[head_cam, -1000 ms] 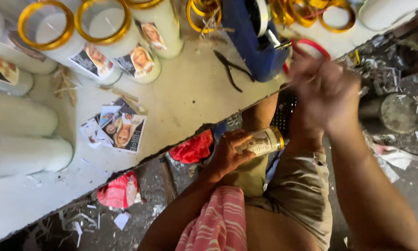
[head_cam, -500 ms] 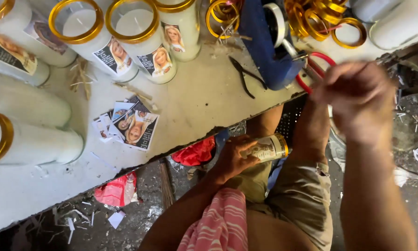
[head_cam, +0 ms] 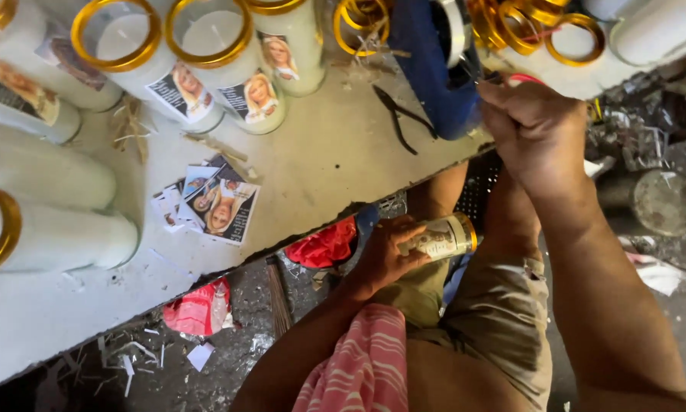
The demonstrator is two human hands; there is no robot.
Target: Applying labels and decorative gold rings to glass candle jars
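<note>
Left hand [head_cam: 385, 255] is gripping a glass candle jar [head_cam: 443, 236] with a picture label and gold rim, held low over the lap, below the table edge. Right hand [head_cam: 537, 130] is clenching into a fist at the far right table edge, beside a blue bag [head_cam: 434, 69] and loose gold rings [head_cam: 526, 23]. Black pliers [head_cam: 400, 114] are lying left of it. Printed labels [head_cam: 221, 202] are sitting mid-table, and tall white candles [head_cam: 198, 61] are standing far left.
</note>
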